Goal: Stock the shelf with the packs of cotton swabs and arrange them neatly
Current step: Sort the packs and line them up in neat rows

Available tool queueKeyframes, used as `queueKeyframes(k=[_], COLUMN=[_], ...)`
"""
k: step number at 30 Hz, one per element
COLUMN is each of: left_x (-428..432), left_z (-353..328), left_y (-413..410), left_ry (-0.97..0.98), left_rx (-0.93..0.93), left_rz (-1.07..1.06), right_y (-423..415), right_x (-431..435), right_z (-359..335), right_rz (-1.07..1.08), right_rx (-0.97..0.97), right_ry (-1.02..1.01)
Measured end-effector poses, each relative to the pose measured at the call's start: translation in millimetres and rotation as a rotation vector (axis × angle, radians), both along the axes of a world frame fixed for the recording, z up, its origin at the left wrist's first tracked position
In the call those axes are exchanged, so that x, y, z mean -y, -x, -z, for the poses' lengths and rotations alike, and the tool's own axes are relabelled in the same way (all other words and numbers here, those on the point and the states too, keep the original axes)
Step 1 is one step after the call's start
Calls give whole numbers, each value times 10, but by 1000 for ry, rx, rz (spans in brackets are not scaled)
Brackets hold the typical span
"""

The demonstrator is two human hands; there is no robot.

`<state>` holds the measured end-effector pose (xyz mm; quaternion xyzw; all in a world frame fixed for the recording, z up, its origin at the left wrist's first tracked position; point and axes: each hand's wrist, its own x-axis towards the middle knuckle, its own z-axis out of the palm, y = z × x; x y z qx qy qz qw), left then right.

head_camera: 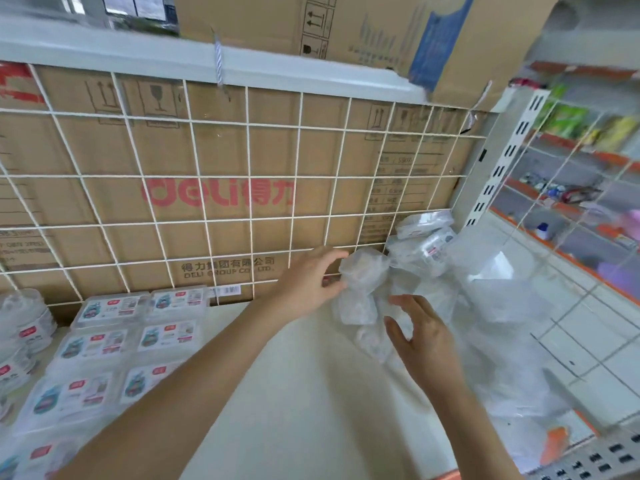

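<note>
Flat clear packs of cotton swabs lie in two neat columns at the left of the white shelf. A clear plastic bag with more packs inside slumps at the right against the wire grid. My left hand grips a wrapped bundle of packs at the bag's left end. My right hand hovers just below it, fingers spread and relaxed, touching the plastic. Loose packs sit on top of the bag near the corner.
A white wire grid backs the shelf, with brown cardboard boxes behind it. Round swab tubs stand at the far left. A slotted shelf upright rises at the right, with another aisle's stocked shelves beyond.
</note>
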<state>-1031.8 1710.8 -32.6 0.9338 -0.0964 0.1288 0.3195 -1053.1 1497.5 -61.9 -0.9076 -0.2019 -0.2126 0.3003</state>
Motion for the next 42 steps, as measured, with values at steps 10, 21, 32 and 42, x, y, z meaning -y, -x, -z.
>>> queueKeyframes(k=[10,21,32,42], left_x=[434,-96,-384,-576], left_z=[223,78,-155,-165], left_y=[-534,12,491,1029], left_ry=[-167,477,1354,1465], left_rx=[21,49,-435,-393], left_rz=[0,-68,-128,-176], right_y=[-185,-364,-754,-547], right_x=[-148,-367,-781,-852], right_z=[18,-47,-18,-177], right_rz=[10,-76,167,104], right_rx=[-44,-85,-269,-69], right_ry=[8,78,611,110])
